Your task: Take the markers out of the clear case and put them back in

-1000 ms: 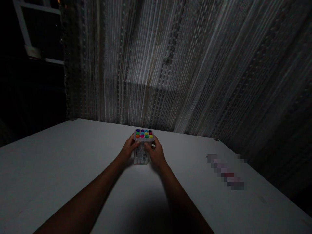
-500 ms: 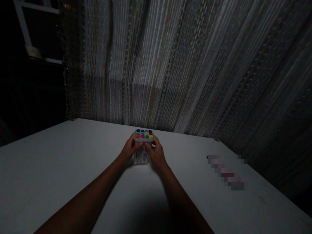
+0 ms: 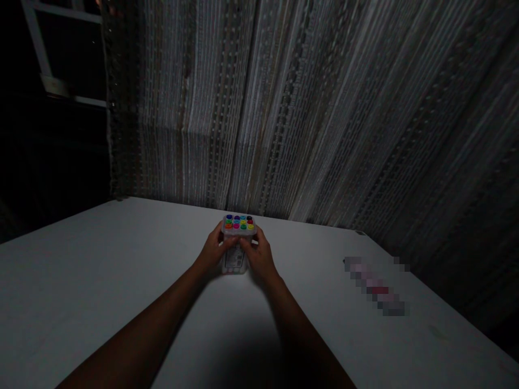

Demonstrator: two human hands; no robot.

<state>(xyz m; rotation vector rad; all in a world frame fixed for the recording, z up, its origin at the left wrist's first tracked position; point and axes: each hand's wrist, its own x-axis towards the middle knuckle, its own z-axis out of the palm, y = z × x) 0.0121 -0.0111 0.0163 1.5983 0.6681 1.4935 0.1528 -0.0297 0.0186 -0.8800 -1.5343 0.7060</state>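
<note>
A clear plastic case of markers (image 3: 234, 260) stands upright on the white table (image 3: 133, 254), in the middle of the head view. Rows of round, brightly coloured ends show through its top, and a printed label is on the side facing me. My left hand (image 3: 211, 247) grips the case from its left side, fingers wrapped behind and thumb across the front. From the right side my right hand (image 3: 261, 253) holds it the same way, its thumb close to the left one near the upper front edge. The fingertips behind the case are hidden.
Behind the table's far edge hangs a striped woven curtain (image 3: 251, 108). A blurred-out, pixelated pinkish object (image 3: 373, 286) lies on the table to the right. A pale window frame (image 3: 40, 43) is in the dark at upper left.
Both hands and the case stay practically in place. The curtain's folds have shifted a little.
</note>
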